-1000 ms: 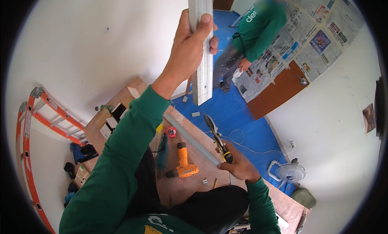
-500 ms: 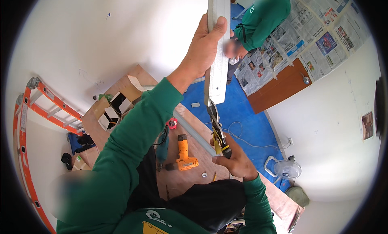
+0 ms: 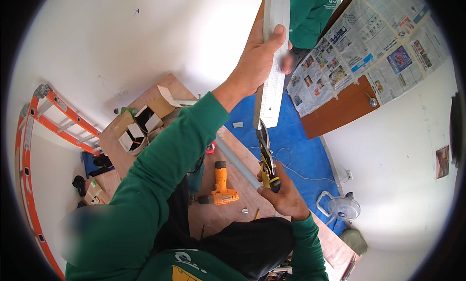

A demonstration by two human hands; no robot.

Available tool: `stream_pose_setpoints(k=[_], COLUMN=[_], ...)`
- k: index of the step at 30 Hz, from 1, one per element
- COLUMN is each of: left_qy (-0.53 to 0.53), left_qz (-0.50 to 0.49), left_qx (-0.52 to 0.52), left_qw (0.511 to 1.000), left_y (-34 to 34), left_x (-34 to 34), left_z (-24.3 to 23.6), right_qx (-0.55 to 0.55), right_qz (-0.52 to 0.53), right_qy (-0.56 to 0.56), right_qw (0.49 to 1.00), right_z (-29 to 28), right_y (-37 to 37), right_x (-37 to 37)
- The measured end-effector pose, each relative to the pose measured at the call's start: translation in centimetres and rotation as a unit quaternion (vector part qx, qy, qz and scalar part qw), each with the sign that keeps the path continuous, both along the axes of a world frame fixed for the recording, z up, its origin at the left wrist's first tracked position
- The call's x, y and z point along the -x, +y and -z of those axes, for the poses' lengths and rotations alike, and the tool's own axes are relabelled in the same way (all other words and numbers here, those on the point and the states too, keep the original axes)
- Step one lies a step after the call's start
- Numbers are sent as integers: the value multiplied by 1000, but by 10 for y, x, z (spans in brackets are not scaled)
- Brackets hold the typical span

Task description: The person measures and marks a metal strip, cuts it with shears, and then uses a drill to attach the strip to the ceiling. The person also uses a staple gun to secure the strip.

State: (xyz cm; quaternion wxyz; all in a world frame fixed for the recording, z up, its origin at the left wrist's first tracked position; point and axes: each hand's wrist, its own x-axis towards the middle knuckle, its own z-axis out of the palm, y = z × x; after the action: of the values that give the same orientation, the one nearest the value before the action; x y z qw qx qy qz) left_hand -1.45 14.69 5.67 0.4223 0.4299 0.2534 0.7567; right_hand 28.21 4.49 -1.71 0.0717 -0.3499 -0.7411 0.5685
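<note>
So the left hand point(image 3: 257, 62) is raised up high, fingers wrapped tight around a long pale metal strip point(image 3: 273, 57), thumb pressed flat on its face. The strip runs from the top edge of the view down to a cut end just below that hand, roughly upright with a slight tilt.

The right hand point(image 3: 286, 196) is lower down, fist closed around the yellow-and-black handles of a pair of tin snips point(image 3: 265, 155). The snips point up, and their dark blades meet the bottom end of the strip; can't tell how far the blades are open from here.

Both arms are in green sleeves, dark trousers below.

Down on the floor: a yellow cordless drill point(image 3: 222, 186) lying on a wooden board point(image 3: 233, 208), and another long grey strip point(image 3: 238, 167) lying across it, passing behind the snips. Beyond is a blue tarp point(image 3: 301, 140) with a white cable on it. Open cardboard boxes point(image 3: 136, 128) sit by the white wall, and an orange ladder point(image 3: 43, 130) stands far left. A small white fan point(image 3: 342, 206) sits to the right. Another person in a green shirt point(image 3: 310, 14) stands at the top beside a wooden door covered in newspaper point(image 3: 369, 43).
</note>
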Motion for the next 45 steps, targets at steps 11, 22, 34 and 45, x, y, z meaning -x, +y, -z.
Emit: stream_pose_setpoints(k=[11, 22, 34, 45], left_qy=[54, 435, 9, 108], left_qz=[-27, -282, 8, -39], left_qx=[3, -143, -7, 62], left_qw=[998, 843, 1000, 991], left_y=[1, -15, -15, -12], left_x=[-9, -29, -12, 14], left_z=[5, 22, 26, 16], right_qx=[-126, -443, 489, 95], right_qz=[49, 71, -93, 204], right_qy=[-11, -166, 185, 169], right_qw=[991, 878, 848, 960], right_z=[29, 18, 46, 37], right_y=[-6, 2, 21, 24], right_x=[2, 16, -28, -33])
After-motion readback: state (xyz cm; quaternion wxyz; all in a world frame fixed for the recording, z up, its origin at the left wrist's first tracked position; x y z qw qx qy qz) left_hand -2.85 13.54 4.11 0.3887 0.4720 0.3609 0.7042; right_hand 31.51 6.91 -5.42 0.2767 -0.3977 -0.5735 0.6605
